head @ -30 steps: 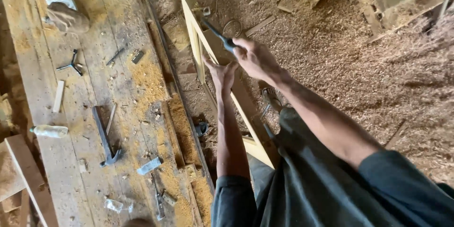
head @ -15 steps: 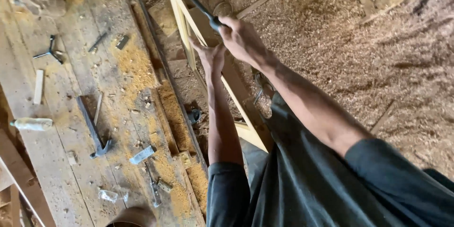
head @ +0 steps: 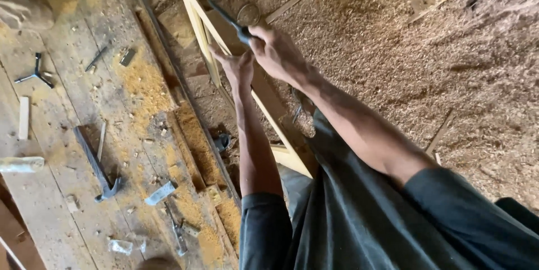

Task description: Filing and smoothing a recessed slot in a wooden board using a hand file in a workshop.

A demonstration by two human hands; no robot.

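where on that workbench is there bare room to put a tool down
Bare planks lie between the three-armed metal tool and the dark hammer, beside the small wood strip. Another free patch sits left of the hammer, below the pale cylinder. It is crowded near the bench edge: sawdust heaps, a metal block and scattered small parts.

The pale wooden frame (head: 196,14) runs off the top edge.
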